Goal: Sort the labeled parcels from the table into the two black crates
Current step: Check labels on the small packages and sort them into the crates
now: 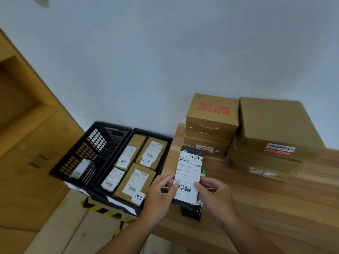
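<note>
Both hands grip a flat black parcel with a white barcoded label point(189, 173). The left hand point(161, 191) pinches its left edge, thumb on the label, and the right hand point(214, 193) clasps the right edge likewise. The parcel sits over the left end of the light wooden table point(275, 208), with what seems to be another dark parcel point(190, 211) under it.

At nine o'clock from it stands a black plastic crate point(166, 153) holding brown cardboard parcels point(135, 182). Beyond that is a black mesh-walled crate point(88, 149).

At one o'clock rises a stack of brown boxes marked MAKEUP point(212, 114). At two o'clock is a stack of wider brown boxes point(275, 123).
</note>
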A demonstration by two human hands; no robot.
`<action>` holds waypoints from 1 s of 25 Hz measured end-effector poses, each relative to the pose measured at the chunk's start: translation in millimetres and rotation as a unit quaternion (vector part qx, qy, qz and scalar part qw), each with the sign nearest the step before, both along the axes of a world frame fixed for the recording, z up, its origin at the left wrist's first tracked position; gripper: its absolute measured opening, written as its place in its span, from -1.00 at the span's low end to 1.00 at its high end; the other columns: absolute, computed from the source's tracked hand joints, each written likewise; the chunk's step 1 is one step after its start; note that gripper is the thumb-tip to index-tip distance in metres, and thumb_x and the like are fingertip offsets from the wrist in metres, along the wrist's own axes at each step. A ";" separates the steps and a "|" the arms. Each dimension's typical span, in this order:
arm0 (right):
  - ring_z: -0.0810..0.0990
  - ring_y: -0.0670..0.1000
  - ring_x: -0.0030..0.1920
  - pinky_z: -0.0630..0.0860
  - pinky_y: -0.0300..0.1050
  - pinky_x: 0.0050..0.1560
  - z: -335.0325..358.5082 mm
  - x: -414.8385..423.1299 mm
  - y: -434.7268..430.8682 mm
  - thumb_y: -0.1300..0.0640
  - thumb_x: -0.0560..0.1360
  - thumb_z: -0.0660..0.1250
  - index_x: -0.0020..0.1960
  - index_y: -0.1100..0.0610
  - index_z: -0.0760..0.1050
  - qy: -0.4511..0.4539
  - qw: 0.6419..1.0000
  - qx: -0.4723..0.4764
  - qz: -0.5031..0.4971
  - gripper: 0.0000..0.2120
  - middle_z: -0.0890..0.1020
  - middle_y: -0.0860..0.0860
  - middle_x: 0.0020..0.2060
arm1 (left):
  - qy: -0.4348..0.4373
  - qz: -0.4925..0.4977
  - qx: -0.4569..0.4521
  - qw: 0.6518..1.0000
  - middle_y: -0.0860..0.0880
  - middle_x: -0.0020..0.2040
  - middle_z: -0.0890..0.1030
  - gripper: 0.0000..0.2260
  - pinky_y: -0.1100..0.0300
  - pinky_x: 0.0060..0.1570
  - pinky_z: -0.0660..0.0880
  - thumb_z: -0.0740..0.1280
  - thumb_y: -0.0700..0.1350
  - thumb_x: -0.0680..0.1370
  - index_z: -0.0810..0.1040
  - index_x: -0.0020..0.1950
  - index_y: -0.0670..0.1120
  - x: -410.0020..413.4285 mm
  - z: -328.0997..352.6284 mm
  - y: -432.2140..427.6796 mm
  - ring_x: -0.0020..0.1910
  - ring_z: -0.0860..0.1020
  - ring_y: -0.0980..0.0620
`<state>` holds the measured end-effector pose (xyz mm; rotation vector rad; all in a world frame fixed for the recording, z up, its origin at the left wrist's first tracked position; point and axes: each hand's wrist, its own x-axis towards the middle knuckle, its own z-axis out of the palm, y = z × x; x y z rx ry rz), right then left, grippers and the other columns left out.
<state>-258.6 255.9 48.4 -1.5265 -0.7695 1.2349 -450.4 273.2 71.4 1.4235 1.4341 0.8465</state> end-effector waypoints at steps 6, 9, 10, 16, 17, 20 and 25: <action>0.75 -0.02 -0.03 0.72 -0.02 -0.14 6.0 -48.0 7.0 0.24 0.46 0.55 0.05 0.07 0.68 0.023 0.999 -0.008 0.032 -0.81 0.77 -0.06 -0.09 | 0.009 0.050 0.026 0.998 0.18 0.14 0.62 -0.69 0.37 -0.04 0.55 0.40 -0.10 0.63 0.61 0.36 0.10 -48.8 2.1 -7.5 0.06 0.58 0.21; 0.75 0.00 -0.02 0.73 0.04 -0.11 10.3 -77.8 10.1 0.24 0.46 0.55 0.05 0.11 0.69 0.022 0.999 -0.007 0.045 -0.81 0.77 -0.05 -0.11 | -0.003 0.063 0.022 0.998 0.25 0.11 0.62 -0.70 0.32 0.00 0.58 0.39 -0.11 0.63 0.61 0.36 0.11 -76.7 2.2 -9.0 0.06 0.59 0.19; 0.75 0.01 -0.02 0.73 0.06 -0.11 11.8 -88.6 11.3 0.25 0.45 0.55 0.06 0.12 0.69 0.019 0.999 -0.007 0.046 -0.81 0.77 -0.04 -0.11 | -0.008 0.065 0.023 0.998 0.27 0.10 0.61 -0.71 0.28 0.01 0.60 0.39 -0.11 0.64 0.61 0.34 0.13 -86.5 2.3 -8.9 0.06 0.59 0.18; 0.76 -0.01 -0.05 0.73 0.04 -0.10 11.5 -168.7 20.4 0.22 0.45 0.56 0.03 0.09 0.70 -0.004 0.998 0.004 0.058 -0.83 0.78 -0.04 -0.10 | -0.039 0.074 0.012 0.996 0.19 0.19 0.60 -0.71 0.14 0.02 0.66 0.39 -0.11 0.64 0.60 0.36 0.07 -169.0 -0.6 -2.6 0.08 0.59 0.20; 0.76 -0.01 -0.04 0.72 0.03 -0.09 10.4 -184.5 21.0 0.22 0.46 0.55 0.03 0.08 0.70 -0.002 0.998 0.001 0.056 -0.84 0.78 -0.03 -0.09 | -0.042 0.070 0.011 0.997 0.17 0.19 0.60 -0.71 0.16 0.00 0.67 0.39 -0.10 0.64 0.61 0.36 0.05 -185.4 -1.1 -1.7 0.07 0.59 0.20; 0.77 -0.01 -0.06 0.71 -0.04 -0.11 8.7 -233.7 22.3 0.22 0.47 0.54 0.04 0.09 0.69 0.012 0.999 -0.009 0.049 -0.84 0.77 -0.03 -0.11 | -0.037 0.060 0.018 0.997 0.16 0.17 0.60 -0.71 0.33 -0.04 0.60 0.38 -0.10 0.64 0.61 0.36 0.02 -235.3 -1.6 2.5 0.06 0.58 0.25; 0.77 0.01 -0.11 0.70 -0.09 -0.18 10.1 -319.5 25.5 0.25 0.48 0.52 0.04 0.08 0.66 0.007 0.999 -0.009 0.049 -0.82 0.77 0.01 -0.12 | -0.030 0.051 0.022 0.998 0.17 0.17 0.59 -0.71 0.24 0.09 0.61 0.38 -0.08 0.64 0.59 0.37 0.04 -321.4 -4.6 9.8 0.08 0.59 0.22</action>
